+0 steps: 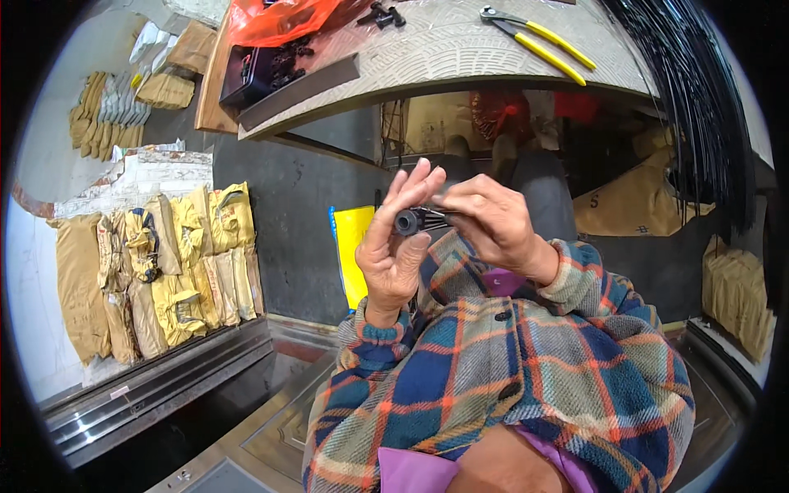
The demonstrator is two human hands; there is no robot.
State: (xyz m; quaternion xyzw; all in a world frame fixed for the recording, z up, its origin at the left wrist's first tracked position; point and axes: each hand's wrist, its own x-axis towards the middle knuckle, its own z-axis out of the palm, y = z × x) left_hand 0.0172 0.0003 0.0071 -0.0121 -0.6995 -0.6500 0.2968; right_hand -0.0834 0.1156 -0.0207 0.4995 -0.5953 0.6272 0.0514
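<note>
Plaid fleece jacket, blue, teal, orange and cream checks, left sleeve (374, 341) with ribbed striped cuff, right sleeve (588, 275) same plaid, dark button at front, purple garment showing beneath at chest and hem

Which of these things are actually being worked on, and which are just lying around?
In hand:
left hand and right hand, together holding a small black tube-shaped part.

Lying about:
yellow-handled pliers, orange plastic bag, black tray, tan paper packages, black rods.

The small cap (407, 222) looks like matt black plastic, the jacket sleeves (526, 361) soft woolly plaid cloth, the pliers (538, 41) glossy yellow-handled metal, the sacks (164, 263) crumpled brown paper.
</note>
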